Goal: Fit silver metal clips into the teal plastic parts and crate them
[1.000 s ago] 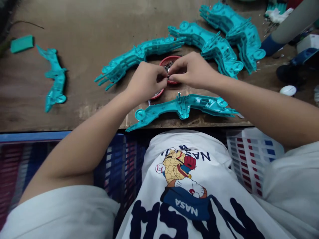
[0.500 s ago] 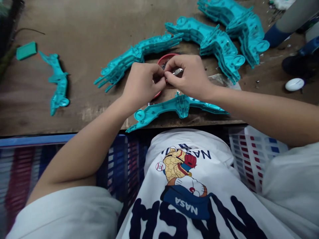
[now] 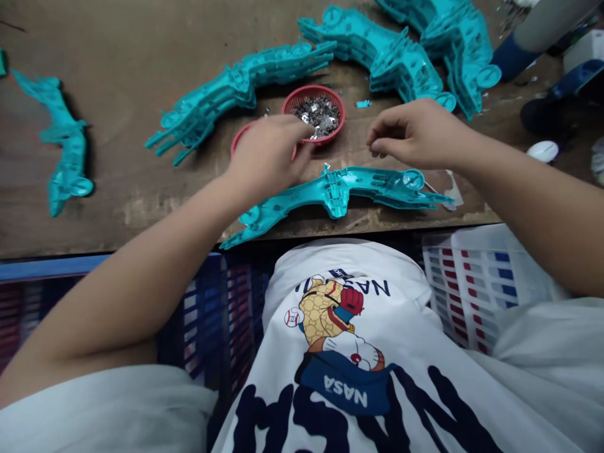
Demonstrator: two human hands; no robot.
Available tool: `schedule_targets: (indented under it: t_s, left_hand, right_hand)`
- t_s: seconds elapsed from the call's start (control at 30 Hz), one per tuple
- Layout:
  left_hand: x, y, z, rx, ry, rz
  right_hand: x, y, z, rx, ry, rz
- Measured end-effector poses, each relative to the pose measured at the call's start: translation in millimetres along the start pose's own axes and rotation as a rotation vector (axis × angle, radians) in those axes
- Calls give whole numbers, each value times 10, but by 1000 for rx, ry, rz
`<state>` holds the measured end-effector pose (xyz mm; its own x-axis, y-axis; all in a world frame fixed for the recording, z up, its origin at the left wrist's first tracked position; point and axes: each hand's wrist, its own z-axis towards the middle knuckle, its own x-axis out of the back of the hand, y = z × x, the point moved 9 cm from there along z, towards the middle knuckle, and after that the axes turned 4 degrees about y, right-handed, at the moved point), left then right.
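Now left hand (image 3: 267,154) beside red basket (image 3: 336,108) of metal bits (image 3: 317,114).

We note a worn brown wooden bench (image 3: 141,50), scuffed along its near edge. Below it, a blue crate (image 3: 221,314) at 7 o'clock, a white crate (image 3: 472,277) at 4 o'clock.

The wooden table (image 3: 141,56) carries stacks of teal plastic shells (image 3: 401,56), one single teal shell (image 3: 340,192) near its front edge, another shell (image 3: 63,148) at left, and a red basket (image 3: 314,113) with small metal parts.
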<state>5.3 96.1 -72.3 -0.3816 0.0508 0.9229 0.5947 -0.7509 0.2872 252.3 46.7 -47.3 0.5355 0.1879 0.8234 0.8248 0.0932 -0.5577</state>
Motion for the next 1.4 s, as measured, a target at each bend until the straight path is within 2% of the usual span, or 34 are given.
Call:
schedule_targets:
  t_s: [0.07, 0.1, 0.13, 0.2, 0.27, 0.33, 0.53, 0.8, 0.93, 1.07, 1.2, 1.27, 1.33, 1.4]
  left_hand:
    - [-209, 516, -52, -140, -133, -59]
    - [-337, 709, -111, -189, -210, -65]
    - [-461, 847, -180, -226, -275, -62]
    - [-664, 951, -308, -245, -347, -19]
    - [-785, 925, -386, -230, -360, 30]
    - [-833, 887, -415, -221, -351, 61]
    - [-815, 912, -389, -222, -335, 86]
    - [-817, 904, -385, -220, -339, 93]
    - [-819, 903, -377, -202, -357, 110]
    - [-816, 902, -373, -196, -356, 95]
    - [-821, 891, -368, -196, -355, 83]
    - [-824, 892, -364, -198, -358, 88]
    - [-822, 900, -359, -198, -360, 85]
    - [-816, 909, -356, -200, -361, 82]
  right_hand:
    - [-62, -16, -11, 18, -34, -50]
    - [-74, -28, -10, 26, -44, -73]
    - [-77, -35, -9, 28, -51, -91]
    - [-67, -38, -14, 25, -58, -121]
    - [-53, -34, -26, 21, -68, -130]
    - [-47, -19, -39, 7, -86, -153]
    - [-86, 25, -19, 16, -183, -290]
    - [-255, 131, 0, 159, -288, -243]
    - [-274, 72, 7, 211, -277, -260]
    - [-258, 25, 43, 132, -247, -94]
    - [-433, -76, -8, 252, -356, -296]
    - [-479, -110, -16, 272, -360, -315]
    - [-453, -132, -5, 246, -342, -251]
    - [-329, -123, 10, 204, -318, -195]
